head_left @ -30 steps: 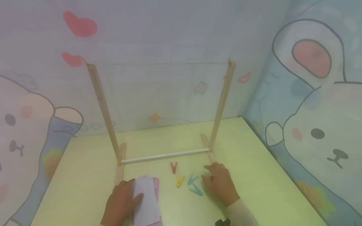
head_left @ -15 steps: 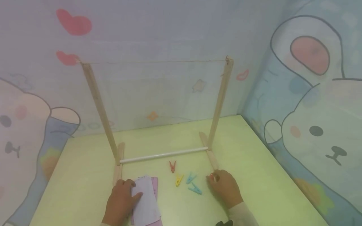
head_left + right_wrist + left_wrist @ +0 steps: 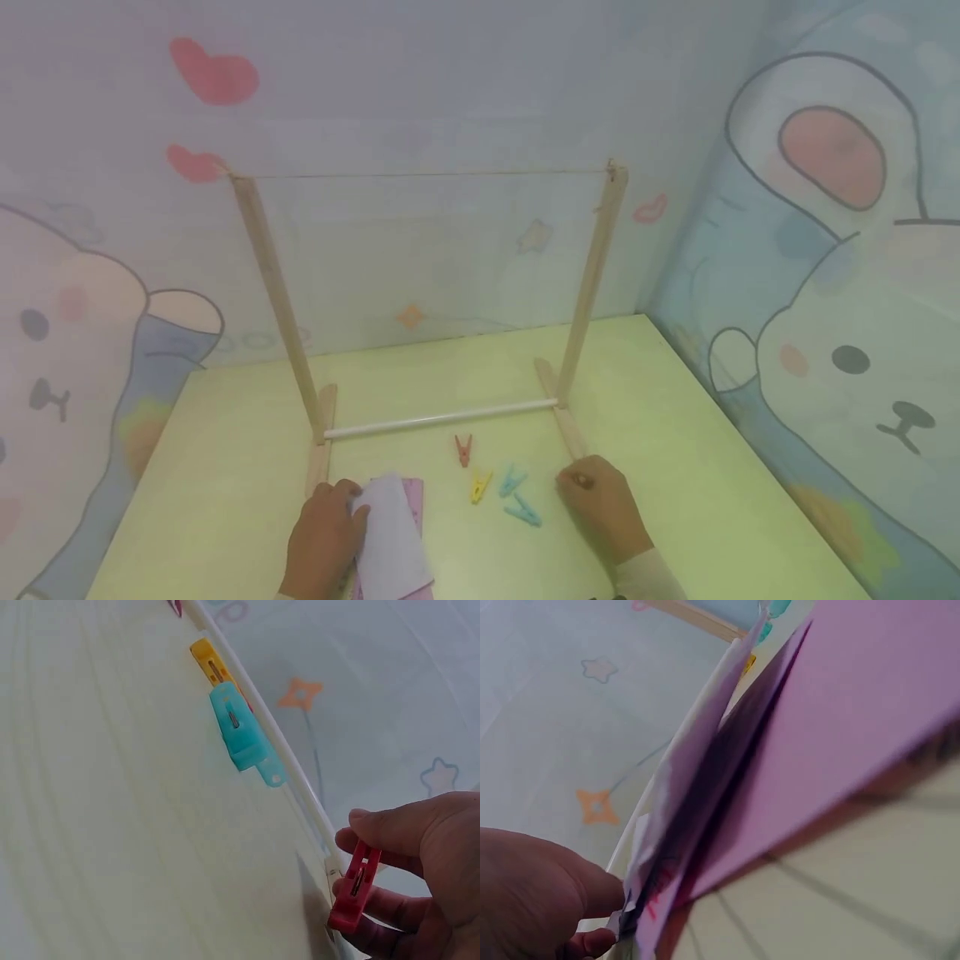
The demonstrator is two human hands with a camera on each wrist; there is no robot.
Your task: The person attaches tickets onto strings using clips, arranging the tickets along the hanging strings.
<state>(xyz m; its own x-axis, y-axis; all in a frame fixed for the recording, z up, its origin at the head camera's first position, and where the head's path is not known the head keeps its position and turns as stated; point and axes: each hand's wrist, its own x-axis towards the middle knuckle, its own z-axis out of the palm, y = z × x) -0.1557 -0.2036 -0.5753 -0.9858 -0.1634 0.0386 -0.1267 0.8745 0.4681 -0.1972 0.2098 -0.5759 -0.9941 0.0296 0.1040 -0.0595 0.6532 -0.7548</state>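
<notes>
In the right wrist view my right hand (image 3: 442, 870) holds a red clothespin (image 3: 356, 885) between thumb and fingers, just above the table; the head view mostly hides it. My left hand (image 3: 324, 533) is at the left edge of a stack of white (image 3: 392, 537) and pink paper (image 3: 417, 500). Its thumb and finger pinch the sheets' edge in the left wrist view, where the layers stand apart from each other. Between the hands lie another red clothespin (image 3: 463, 451), a yellow clothespin (image 3: 480, 487) and two light-blue clothespins (image 3: 512, 481).
Behind the hands stands a wooden frame, with a left post (image 3: 276, 300), a right post (image 3: 594, 287), a string (image 3: 435, 174) across the top and a white rod (image 3: 442, 418) low between them. The yellow-green table (image 3: 697, 483) meets a cartoon-printed wall (image 3: 450, 83).
My right hand has drawn slightly right and toward me, its fingers closing on the red clothespin. The left hand stays at the paper, its thumb moved a little toward the sheets' left edge.
</notes>
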